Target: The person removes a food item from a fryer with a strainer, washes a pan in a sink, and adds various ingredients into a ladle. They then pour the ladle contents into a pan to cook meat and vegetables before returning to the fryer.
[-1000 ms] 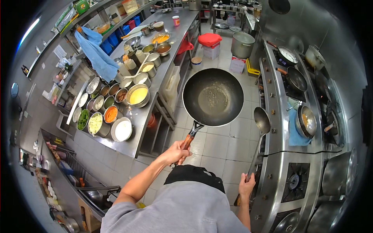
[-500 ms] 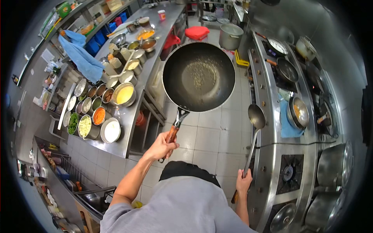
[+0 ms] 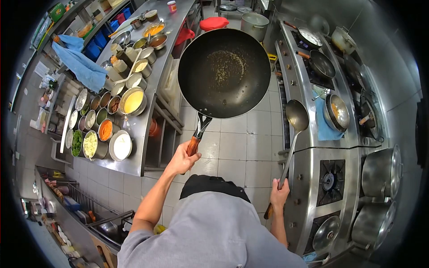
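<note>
My left hand (image 3: pixel 183 159) is closed round the wooden handle of a dark wok (image 3: pixel 214 96), which it holds up in front of me over the tiled floor. Small pale chopped bits, perhaps garlic, lie in the middle of the wok with a wet sheen around them. In my right hand (image 3: pixel 279 194) is the long handle of a metal ladle (image 3: pixel 297 117). Its bowl points away from me beside the stove's front edge, with a little yellowish liquid in it. Ladle and wok are apart.
On the left, a steel counter (image 3: pixel 134 166) carries several metal tubs, including shredded carrot (image 3: pixel 105 130) and yellow liquid (image 3: pixel 133 102). To the right, the stove (image 3: pixel 304 161) bears a frying pan (image 3: pixel 321 63), a strainer (image 3: pixel 337 111) and large pots (image 3: pixel 380 172). Farther off stand a pot (image 3: pixel 254 27) and a red cover (image 3: pixel 213 23).
The wok appears nearer and larger, and the bits in it have spread slightly. The whole view has shifted a little. Both hands keep their grip on the wok and ladle.
</note>
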Demonstrator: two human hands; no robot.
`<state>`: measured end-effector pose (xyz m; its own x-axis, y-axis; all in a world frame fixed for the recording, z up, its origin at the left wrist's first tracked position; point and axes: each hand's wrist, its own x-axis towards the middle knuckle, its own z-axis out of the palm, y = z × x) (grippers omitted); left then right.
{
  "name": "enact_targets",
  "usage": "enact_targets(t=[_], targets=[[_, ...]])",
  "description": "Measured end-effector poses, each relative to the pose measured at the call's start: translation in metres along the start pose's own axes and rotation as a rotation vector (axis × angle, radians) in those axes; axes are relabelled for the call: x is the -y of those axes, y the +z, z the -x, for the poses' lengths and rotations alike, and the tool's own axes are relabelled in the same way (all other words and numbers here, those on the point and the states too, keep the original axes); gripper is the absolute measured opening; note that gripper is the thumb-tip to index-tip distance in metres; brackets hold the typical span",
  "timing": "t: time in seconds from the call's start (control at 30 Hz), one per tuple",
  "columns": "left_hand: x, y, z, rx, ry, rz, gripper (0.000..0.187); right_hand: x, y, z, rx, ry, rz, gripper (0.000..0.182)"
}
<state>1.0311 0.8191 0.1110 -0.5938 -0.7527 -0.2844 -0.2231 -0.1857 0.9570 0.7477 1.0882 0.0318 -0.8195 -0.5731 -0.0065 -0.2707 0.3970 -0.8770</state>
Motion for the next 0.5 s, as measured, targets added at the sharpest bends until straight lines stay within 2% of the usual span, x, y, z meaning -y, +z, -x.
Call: enact_targets(t=[0.5], targets=[[0.000,-0.004,0.003,0.003,-0.006,0.022,0.022,-0.001,0.005,0.008,-0.008,-0.021,-0.001,0.026]])
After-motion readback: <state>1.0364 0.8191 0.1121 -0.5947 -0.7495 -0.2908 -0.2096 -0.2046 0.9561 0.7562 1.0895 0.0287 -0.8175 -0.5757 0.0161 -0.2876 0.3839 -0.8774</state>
